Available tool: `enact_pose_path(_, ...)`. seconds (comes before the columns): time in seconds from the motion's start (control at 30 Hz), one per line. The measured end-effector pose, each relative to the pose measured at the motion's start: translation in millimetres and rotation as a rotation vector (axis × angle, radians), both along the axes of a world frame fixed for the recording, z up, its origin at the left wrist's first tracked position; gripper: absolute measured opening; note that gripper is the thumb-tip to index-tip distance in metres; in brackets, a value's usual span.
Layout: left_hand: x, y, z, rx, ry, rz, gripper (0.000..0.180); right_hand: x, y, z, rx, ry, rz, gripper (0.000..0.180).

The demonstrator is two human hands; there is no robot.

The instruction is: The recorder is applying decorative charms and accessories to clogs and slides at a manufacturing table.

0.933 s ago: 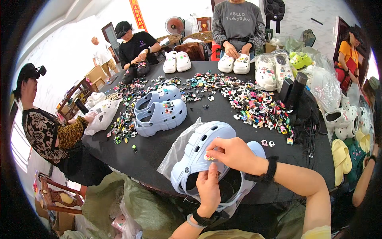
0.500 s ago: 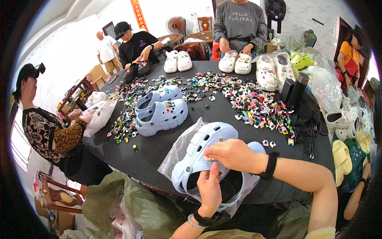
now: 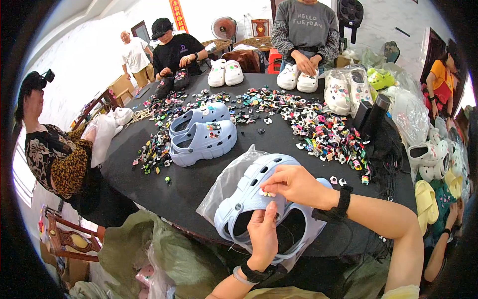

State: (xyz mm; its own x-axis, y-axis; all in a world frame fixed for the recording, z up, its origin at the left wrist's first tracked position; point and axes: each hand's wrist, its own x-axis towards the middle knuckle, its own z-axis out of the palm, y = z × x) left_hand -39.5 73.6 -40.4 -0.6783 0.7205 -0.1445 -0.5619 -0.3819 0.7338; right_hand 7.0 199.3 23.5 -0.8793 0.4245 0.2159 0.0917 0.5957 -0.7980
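A pair of light blue clogs (image 3: pixel 241 195) lies in front of me on a clear plastic bag (image 3: pixel 217 187). With its fingers inside the left clog's opening and its thumb on the rim, my left hand (image 3: pixel 262 234) grips that clog. My right hand (image 3: pixel 300 188) pinches a small flower-like shoe charm (image 3: pixel 267 193) against the clog's upper. The right clog (image 3: pixel 305 226) is partly covered by my right hand and wrist. Just beyond stands another light blue pair (image 3: pixel 204 143) with charms on it.
Piles of small colourful charms (image 3: pixel 323 127) spread across the black table (image 3: pixel 279 144). White clogs (image 3: pixel 225 73) stand at the far side, where two people handle clogs. A black cylinder (image 3: pixel 381 107) and cables are at the right. Someone at the left holds a white bag (image 3: pixel 103 132).
My right hand has shifted slightly, and the charm under its fingers shows more. The person at the left has raised the white bag. The far person's hands have moved closer together.
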Motion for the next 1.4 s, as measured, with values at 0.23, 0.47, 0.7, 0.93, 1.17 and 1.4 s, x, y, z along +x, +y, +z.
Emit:
enact_pose_path(0.23,2.3,1.5,5.3,0.02,-0.023,0.015,0.022,-3.3,8.5,11.7,0.262,-0.149,0.094,0.012)
enact_pose_path(0.47,2.4,-4.6,-5.8,-0.008,0.041,-0.015,0.027,-17.5,20.5,23.8,0.571,-0.286,0.409,0.016)
enact_pose_path(0.7,5.1,-8.3,3.6,-0.167,0.036,0.066,0.012,-30.2,33.5,23.3,0.778,-0.191,0.313,0.059)
enact_pose_path(0.93,4.5,-11.4,6.9,-0.179,0.098,0.026,0.012,-50.0,31.4,28.4,0.631,-0.702,0.427,0.083)
enact_pose_path(1.17,8.0,-5.2,20.6,-0.224,0.061,0.063,0.016,-48.9,31.9,21.5,0.481,-0.746,0.421,0.079)
enact_pose_path(1.4,7.7,2.9,9.5,-0.066,-0.029,0.11,0.007,-32.9,36.6,14.8,0.38,-0.588,0.364,0.072)
